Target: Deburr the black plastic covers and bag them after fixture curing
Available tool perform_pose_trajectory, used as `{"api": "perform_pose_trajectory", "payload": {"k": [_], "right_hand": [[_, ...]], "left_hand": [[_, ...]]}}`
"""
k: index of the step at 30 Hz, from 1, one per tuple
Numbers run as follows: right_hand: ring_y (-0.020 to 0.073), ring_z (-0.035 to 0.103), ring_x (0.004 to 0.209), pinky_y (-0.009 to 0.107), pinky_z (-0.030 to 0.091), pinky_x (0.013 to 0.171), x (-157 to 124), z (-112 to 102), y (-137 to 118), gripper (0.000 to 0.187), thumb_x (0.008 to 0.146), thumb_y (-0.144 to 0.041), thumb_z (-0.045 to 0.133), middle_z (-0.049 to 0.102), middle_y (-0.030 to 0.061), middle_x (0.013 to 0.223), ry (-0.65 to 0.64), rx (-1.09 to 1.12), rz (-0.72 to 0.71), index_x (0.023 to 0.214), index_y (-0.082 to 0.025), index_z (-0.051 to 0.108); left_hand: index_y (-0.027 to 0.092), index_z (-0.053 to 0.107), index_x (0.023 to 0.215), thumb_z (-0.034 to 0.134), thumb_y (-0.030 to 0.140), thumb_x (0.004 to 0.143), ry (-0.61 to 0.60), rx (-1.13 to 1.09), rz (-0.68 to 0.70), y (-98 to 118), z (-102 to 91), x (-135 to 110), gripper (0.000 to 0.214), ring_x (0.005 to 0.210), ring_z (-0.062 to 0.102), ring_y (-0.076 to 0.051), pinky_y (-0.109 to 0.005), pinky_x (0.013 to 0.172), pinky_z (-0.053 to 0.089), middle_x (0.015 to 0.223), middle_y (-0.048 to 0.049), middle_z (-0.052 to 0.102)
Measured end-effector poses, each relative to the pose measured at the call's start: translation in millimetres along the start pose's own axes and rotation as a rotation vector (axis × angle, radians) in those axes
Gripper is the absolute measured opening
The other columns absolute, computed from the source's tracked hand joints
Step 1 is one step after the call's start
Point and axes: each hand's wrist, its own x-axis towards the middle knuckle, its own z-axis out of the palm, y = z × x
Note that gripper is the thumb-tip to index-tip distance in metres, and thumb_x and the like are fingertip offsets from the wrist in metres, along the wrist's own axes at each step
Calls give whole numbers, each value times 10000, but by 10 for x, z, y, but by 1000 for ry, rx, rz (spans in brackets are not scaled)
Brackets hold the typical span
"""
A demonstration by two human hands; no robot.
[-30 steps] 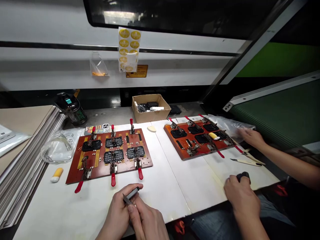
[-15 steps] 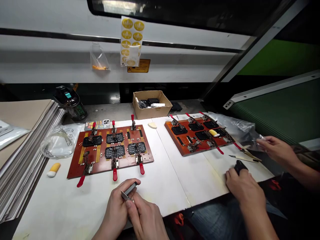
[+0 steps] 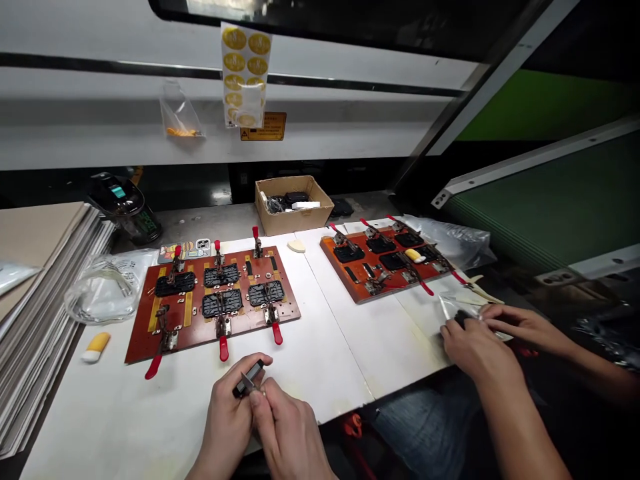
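My left hand is closed around a small black plastic part, above the near edge of the white-covered table. Against that part lies the metal blade of a small knife, gripped by my right hand; its handle is hidden in my fingers. Just beyond my hands is a reddish-brown fixture board with red-handled toggle clamps and several black ribbed plastic parts. One clamp position at the board's near left has no black part.
At the right, a co-worker's hands handle a clear bag beside a second clamp board. A cardboard box stands at the back. Stacked sheets, a yellow-and-white piece and a plastic bag are at left.
The black part has turned in my left hand, and the blade now crosses its face. The co-worker's far hand has come in beside the other, with a clear bag. The view has shifted slightly.
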Motion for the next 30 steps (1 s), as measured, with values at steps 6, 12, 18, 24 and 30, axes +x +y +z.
{"api": "perform_pose_trajectory", "payload": {"k": [6, 12, 18, 24, 30], "right_hand": [[139, 401, 581, 272, 234, 570, 117, -220, 231, 475, 1055, -592, 278, 445, -40, 644, 166, 211, 114, 772, -236, 415], [131, 419, 625, 245, 300, 599, 123, -299, 357, 432, 1016, -620, 416, 423, -60, 673, 123, 407, 145, 864, -223, 494], [150, 567, 745, 243, 421, 712, 168, -341, 199, 361, 971, -500, 595, 611, -32, 811, 128, 532, 60, 1193, -216, 602], [176, 589, 768, 258, 449, 739, 332, -256, 337, 405, 931, -558, 629, 653, 16, 765, 271, 709, 125, 859, -163, 680], [138, 479, 561, 243, 332, 570, 291, -350, 543, 572, 939, -699, 515, 541, -23, 567, 215, 554, 234, 737, -175, 626]], "left_hand": [[233, 707, 1123, 544, 378, 971, 54, 125, 53, 31, 29, 29, 266, 1162, 652, -223, -305, 1045, 469, 1244, -69, 718], [256, 690, 1182, 503, 288, 983, 8, 194, 122, -86, 102, 9, 274, 1187, 642, -214, -319, 1043, 482, 1268, -66, 702], [270, 657, 1277, 465, 114, 916, -39, 296, 196, -148, 133, 31, 437, 1251, 612, -218, -348, 1089, 475, 1326, -62, 680], [237, 685, 1256, 519, 256, 969, -68, 222, 66, -110, 185, 54, 332, 1220, 643, -231, -372, 1083, 500, 1327, -96, 692], [248, 670, 1258, 516, 296, 1007, -36, 303, 140, -175, 185, 53, 298, 1195, 662, -208, -357, 1055, 543, 1294, -82, 705]]}}
